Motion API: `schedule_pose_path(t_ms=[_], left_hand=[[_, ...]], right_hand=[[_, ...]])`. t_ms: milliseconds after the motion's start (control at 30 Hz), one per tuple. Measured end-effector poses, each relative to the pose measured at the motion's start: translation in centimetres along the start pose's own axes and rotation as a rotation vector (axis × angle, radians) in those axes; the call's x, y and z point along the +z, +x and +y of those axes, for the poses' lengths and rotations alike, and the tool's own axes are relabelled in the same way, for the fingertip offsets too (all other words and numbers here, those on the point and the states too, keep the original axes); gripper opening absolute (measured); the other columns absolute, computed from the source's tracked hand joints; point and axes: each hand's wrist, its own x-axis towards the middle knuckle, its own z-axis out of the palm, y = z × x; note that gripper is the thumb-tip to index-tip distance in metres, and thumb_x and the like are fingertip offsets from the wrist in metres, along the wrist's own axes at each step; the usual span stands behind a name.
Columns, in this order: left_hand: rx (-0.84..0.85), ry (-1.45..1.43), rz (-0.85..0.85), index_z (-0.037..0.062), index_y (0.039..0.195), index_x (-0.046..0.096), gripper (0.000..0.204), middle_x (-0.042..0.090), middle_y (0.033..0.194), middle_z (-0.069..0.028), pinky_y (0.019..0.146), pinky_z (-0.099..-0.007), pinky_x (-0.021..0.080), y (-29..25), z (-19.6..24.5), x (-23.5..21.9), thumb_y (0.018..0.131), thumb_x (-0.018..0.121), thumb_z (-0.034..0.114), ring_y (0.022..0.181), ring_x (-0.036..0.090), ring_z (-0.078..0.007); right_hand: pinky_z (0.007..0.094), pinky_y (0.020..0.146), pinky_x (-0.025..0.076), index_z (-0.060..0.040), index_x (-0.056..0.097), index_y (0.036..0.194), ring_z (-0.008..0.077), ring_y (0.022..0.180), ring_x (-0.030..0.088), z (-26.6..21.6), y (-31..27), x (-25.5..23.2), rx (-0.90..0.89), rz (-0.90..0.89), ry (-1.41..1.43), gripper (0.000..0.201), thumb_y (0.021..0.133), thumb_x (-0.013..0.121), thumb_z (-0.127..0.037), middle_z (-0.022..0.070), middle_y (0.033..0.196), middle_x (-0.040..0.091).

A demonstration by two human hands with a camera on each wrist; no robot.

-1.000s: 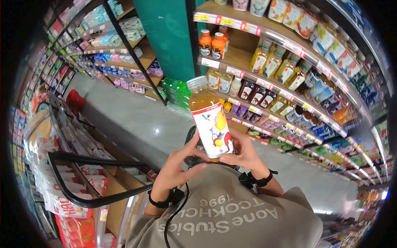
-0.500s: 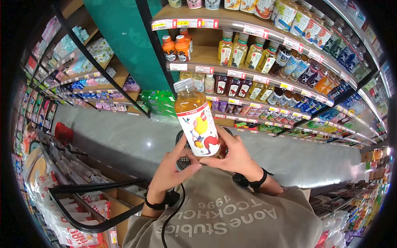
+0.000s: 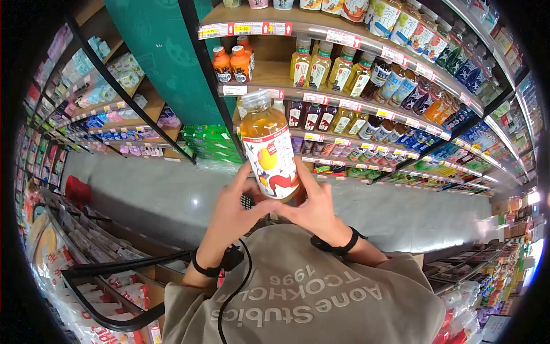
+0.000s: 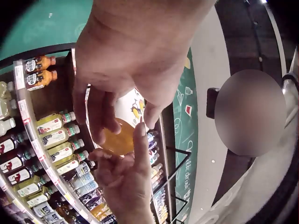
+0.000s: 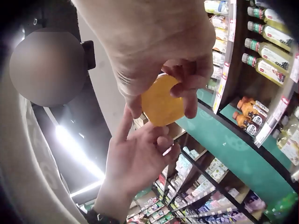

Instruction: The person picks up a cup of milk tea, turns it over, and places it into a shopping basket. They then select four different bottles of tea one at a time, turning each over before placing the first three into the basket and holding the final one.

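Observation:
A drink bottle (image 3: 268, 150) of amber liquid, with a pale cap and a white fruit-printed label, leans slightly left in front of the chest in the head view. My left hand (image 3: 230, 207) grips its lower left side. On the opposite side, my right hand (image 3: 316, 207) holds the lower part, thumb near the base. The thumbs come close together under the bottle. In the left wrist view, curled fingers (image 4: 110, 116) lie along the bottle's side near its amber base (image 4: 119, 137). The right wrist view shows the base (image 5: 162, 100) between both hands.
Shelves of bottled drinks (image 3: 332, 69) stand ahead and to the right, with orange bottles (image 3: 240, 64) at their left end. A green pillar (image 3: 154, 63) separates them from shelves of packets. A black handle-like frame (image 3: 114, 269) is at lower left, and a red bucket (image 3: 77, 189) is on the floor.
The bottle has turned a little in the hands, its label picture shifting left. My left fingers have come closer around it. The view has swung right along the shelves.

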Motion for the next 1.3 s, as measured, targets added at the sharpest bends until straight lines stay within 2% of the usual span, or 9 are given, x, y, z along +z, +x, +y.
schedule_pose_path(t_ms=[167,267,333,467,567,667,867,1000,1300], left_hand=[[-0.138,-0.073,0.144,-0.0016,0.136,0.049,0.075,0.072,0.095,-0.0087,0.079,-0.0322,0.055,1.3,0.3,1.4,0.075,0.088,0.017,0.082,0.069,-0.0147],[0.081,-0.02,0.144,-0.0014,0.137,0.049,0.075,0.07,0.111,-0.009,0.087,-0.0315,0.054,1.7,-0.2,1.1,0.073,0.087,0.006,0.1,0.068,-0.0171],[0.072,-0.109,0.1,-0.0002,0.135,0.051,0.077,0.068,0.115,-0.0086,0.091,-0.0326,0.052,1.5,-0.9,0.1,0.069,0.09,0.01,0.105,0.066,-0.017],[0.056,-0.226,0.039,0.0013,0.133,0.053,0.082,0.066,0.122,-0.0082,0.098,-0.0348,0.05,0.5,-2.0,-2.3,0.064,0.094,0.016,0.113,0.063,-0.0168],[0.044,-0.231,-0.009,0.0009,0.135,0.052,0.086,0.065,0.125,-0.0087,0.101,-0.0361,0.048,0.3,-2.6,-2.9,0.063,0.096,0.017,0.116,0.062,-0.0172],[-0.019,-0.33,-0.031,0.0008,0.137,0.05,0.088,0.064,0.128,-0.0089,0.103,-0.0372,0.047,0.2,-3.4,-2.7,0.063,0.096,0.016,0.118,0.061,-0.018],[-0.046,-0.618,0.034,0.0005,0.139,0.048,0.081,0.059,0.135,-0.008,0.109,-0.0381,0.041,0.6,-4.7,-1.2,0.072,0.092,0.012,0.126,0.056,-0.0186],[-0.091,-0.637,0.014,0.0,0.142,0.044,0.077,0.056,0.138,-0.0071,0.113,-0.0387,0.037,0.4,-6.7,-1.3,0.079,0.087,0.011,0.13,0.052,-0.018],[-0.083,-0.526,0.081,0.0004,0.13,0.057,0.063,0.062,0.127,-0.0049,0.109,-0.0375,0.039,-0.3,-5.2,-1.5,0.077,0.087,0.014,0.124,0.055,-0.0169]], right_hand=[[0.0293,0.051,0.05,-0.0018,0.047,0.148,0.016,0.051,0.06,-0.1,1.0,0.0,-0.058,-0.042,-0.041,0.1,0.065,0.092,-0.034,0.0097,0.075,0.066],[0.0263,0.054,0.049,-0.0074,0.048,0.15,0.014,0.056,0.057,-0.3,1.6,-0.6,-0.062,-0.144,0.071,0.095,0.068,0.092,-0.025,0.0071,0.083,0.064],[0.0243,0.056,0.048,-0.0096,0.049,0.15,0.0129,0.059,0.054,-0.8,1.9,-1.3,-0.051,-0.244,0.209,0.09,0.071,0.091,-0.019,0.0047,0.085,0.061],[0.0241,0.061,0.048,-0.005,0.051,0.147,0.0065,0.069,0.057,0.2,1.6,-1.4,0.062,-0.387,0.586,0.079,0.078,0.088,-0.017,0.0016,0.092,0.065],[0.0238,0.063,0.049,-0.0017,0.053,0.143,0.0045,0.077,0.059,-0.2,2.1,-1.1,0.277,-0.504,0.786,0.072,0.081,0.086,-0.014,0.0019,0.099,0.07],[0.0231,0.065,0.049,-0.0003,0.055,0.141,0.0045,0.082,0.062,0.0,2.7,-0.9,0.293,-0.634,0.922,0.067,0.082,0.085,-0.014,0.0023,0.1,0.073],[0.0217,0.056,0.047,0.0,0.059,0.136,0.0026,0.067,0.057,-0.1,3.4,-1.7,0.232,-0.499,0.539,0.072,0.074,0.091,-0.019,0.0017,0.092,0.07],[0.0247,0.052,0.048,-0.0024,0.06,0.137,0.0087,0.056,0.056,-0.8,3.5,-0.9,-0.059,-0.245,0.189,0.08,0.067,0.093,-0.024,0.0031,0.082,0.064],[0.0275,0.052,0.049,-0.004,0.058,0.14,0.0127,0.056,0.056,-0.2,1.4,0.1,-0.136,-0.137,0.068,0.086,0.069,0.092,-0.035,0.0054,0.083,0.064]])
